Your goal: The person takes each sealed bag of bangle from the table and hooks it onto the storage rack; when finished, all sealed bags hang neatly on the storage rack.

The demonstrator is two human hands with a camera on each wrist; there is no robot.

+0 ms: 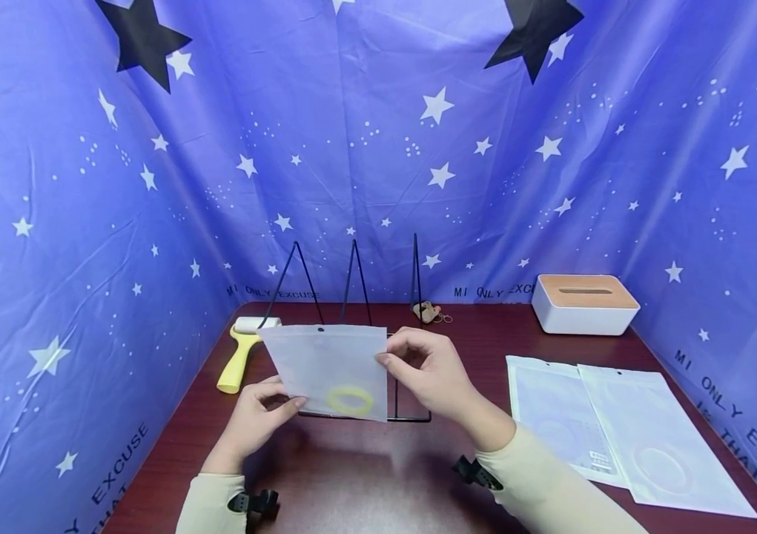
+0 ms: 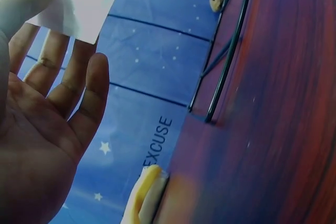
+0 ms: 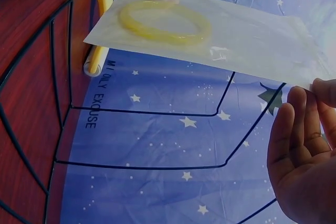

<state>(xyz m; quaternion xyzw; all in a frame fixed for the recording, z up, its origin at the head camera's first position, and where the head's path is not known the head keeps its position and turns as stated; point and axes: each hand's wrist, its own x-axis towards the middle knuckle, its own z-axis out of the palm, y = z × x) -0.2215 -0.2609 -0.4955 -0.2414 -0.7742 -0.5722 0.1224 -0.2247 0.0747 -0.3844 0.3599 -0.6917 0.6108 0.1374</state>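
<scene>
A frosted white zip bag (image 1: 325, 363) with a small hang hole at its top is held up between both hands. Through its lower part shows a yellow ring (image 3: 163, 36). My left hand (image 1: 254, 423) pinches the bag's lower left edge, thumb on the near face and other fingers behind. At the upper right edge, my right hand (image 1: 434, 371) pinches it between thumb and fingers. Just behind the bag stands a black wire rack (image 1: 411, 420) with tall triangular dividers, its middle partly hidden by the bag.
A yellow-handled lint roller (image 1: 236, 363) lies left of the rack. Two more frosted bags (image 1: 658, 415) lie overlapping at the right. A white tissue box (image 1: 585, 320) with a wooden lid stands at the back right. A small tan keychain (image 1: 426, 313) lies behind the rack.
</scene>
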